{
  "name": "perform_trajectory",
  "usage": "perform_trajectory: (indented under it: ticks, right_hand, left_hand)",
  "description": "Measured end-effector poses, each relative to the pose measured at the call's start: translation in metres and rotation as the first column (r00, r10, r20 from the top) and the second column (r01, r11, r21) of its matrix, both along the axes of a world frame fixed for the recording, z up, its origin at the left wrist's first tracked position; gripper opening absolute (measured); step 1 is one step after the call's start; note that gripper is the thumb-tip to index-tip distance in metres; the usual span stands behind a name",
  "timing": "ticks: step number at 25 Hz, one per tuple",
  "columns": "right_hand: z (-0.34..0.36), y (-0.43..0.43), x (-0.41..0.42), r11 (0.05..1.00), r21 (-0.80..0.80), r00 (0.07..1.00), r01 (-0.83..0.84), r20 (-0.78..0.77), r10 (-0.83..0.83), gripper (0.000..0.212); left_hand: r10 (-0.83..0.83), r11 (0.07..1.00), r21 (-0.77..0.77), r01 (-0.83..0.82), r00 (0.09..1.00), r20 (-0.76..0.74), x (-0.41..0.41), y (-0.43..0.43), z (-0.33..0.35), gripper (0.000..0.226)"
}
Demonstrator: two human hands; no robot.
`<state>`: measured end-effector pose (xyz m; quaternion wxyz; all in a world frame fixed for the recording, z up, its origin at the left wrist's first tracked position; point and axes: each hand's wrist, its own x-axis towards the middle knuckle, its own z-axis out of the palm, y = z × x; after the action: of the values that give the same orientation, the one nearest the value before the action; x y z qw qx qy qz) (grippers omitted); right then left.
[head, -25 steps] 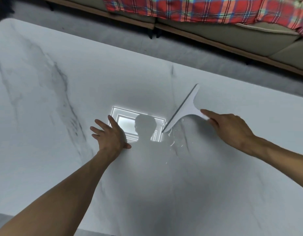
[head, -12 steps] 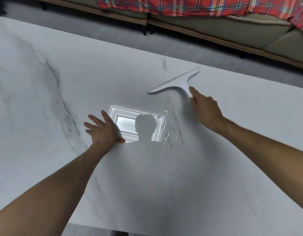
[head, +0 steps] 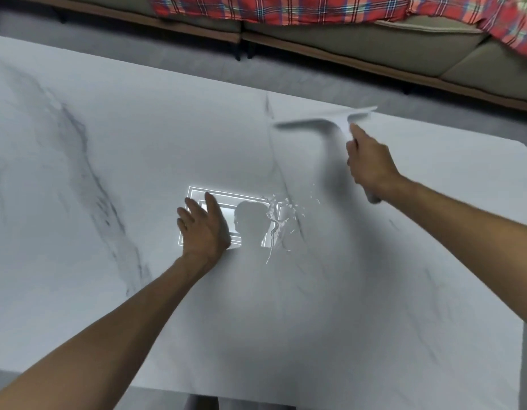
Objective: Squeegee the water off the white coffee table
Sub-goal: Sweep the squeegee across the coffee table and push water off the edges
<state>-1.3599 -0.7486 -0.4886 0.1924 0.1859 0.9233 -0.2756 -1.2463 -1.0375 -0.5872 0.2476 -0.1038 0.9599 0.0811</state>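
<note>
The left hand [head: 201, 229] lies flat on the white marble-look counter [head: 78, 173] with grey veins, fingers straight and pointing away from the person, holding nothing. It partly covers a bright rectangular light reflection [head: 226, 196] on the glossy top. Just to the right of this hand, a patch of small water drops and thin streaks [head: 278, 223] sits on the surface, between the two hands.

Further right and farther from the person, the right hand [head: 370, 162] grips the handle of a white plastic squeegee [head: 315, 121], fingers curled round it. The blade's long axis runs left to right, its right end a little farther away, and most of it reaches out to the left of the hand. The handle runs back toward the person – its tip pokes out beside the wrist. The squeegee is blurred, so whether its edge touches the counter is unclear.

Beyond both hands – past the counter's far edge – stands a beige sofa [head: 345, 39] with a red plaid blanket [head: 285, 8] draped over it.
</note>
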Motion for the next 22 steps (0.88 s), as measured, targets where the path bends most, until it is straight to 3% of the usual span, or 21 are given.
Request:
perform_trajectory:
  ticks: [5,8,13,16,18,19,22]
  right_hand:
    - [-0.021,-0.012,-0.019,0.999,-0.023,0.997,0.049,0.055,-0.047,0.047]
    - [-0.020,-0.012,0.035,1.000,0.009,0.992,0.001,0.122,-0.002,0.048]
    - [0.011,-0.001,0.115,0.992,-0.117,0.957,0.055,0.289,-0.019,0.048]
    - [0.009,0.007,0.070,0.987,-0.115,0.987,0.116,0.127,-0.101,0.047]
    - [0.001,0.005,0.015,0.981,-0.091,0.985,0.171,0.030,-0.169,0.050]
    - [-0.005,0.002,-0.011,0.973,-0.094,0.977,0.211,0.019,-0.210,0.051]
    - [-0.025,-0.019,-0.049,0.966,-0.099,0.970,0.239,0.061,-0.233,0.051]
  left_hand:
    - [-0.008,1.000,0.007,0.007,0.990,0.140,-0.008,0.018,-0.015,0.059]
    - [-0.118,0.993,0.011,0.118,0.967,0.226,-0.015,0.008,-0.017,0.057]
    - [-0.391,0.891,-0.106,0.441,0.866,0.312,-0.015,0.009,0.006,0.052]
    - [-0.585,0.716,-0.255,0.650,0.758,0.289,-0.012,0.009,0.024,0.034]
    - [-0.586,0.705,-0.270,0.656,0.753,0.298,-0.012,0.007,0.028,0.033]
    - [-0.572,0.720,-0.258,0.644,0.761,0.306,-0.013,0.006,0.030,0.034]
    - [-0.611,0.652,-0.319,0.687,0.726,0.316,-0.012,0.008,0.035,0.037]
